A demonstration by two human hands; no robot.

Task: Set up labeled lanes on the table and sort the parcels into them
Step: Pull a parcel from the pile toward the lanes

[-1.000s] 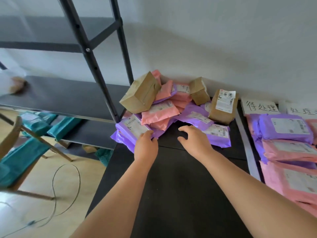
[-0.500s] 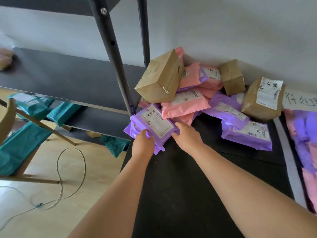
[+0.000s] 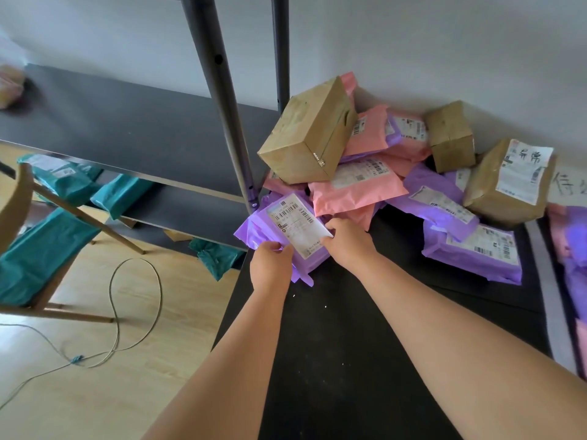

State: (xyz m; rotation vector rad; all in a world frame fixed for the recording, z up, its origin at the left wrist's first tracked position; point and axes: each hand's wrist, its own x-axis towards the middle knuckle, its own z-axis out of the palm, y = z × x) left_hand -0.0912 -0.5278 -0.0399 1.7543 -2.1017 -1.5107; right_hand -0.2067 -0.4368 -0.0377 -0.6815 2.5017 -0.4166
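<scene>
While both hands hold it, the purple parcel (image 3: pixel 283 228) lies label up at the table's (image 3: pixel 349 344) far-left corner, just beyond the knuckles. The left hand (image 3: pixel 270 265) is curled on its near edge, thumb on top by the label. The right hand (image 3: pixel 347 241) is curled on its right edge, fingertips at the label corner. Directly behind is a pink parcel (image 3: pixel 355 188), with a tilted brown box (image 3: pixel 308 134) on top.

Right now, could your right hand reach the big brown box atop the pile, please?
Probably yes: the big brown box lies uncovered on top, but the right hand pinches the purple parcel.
</scene>
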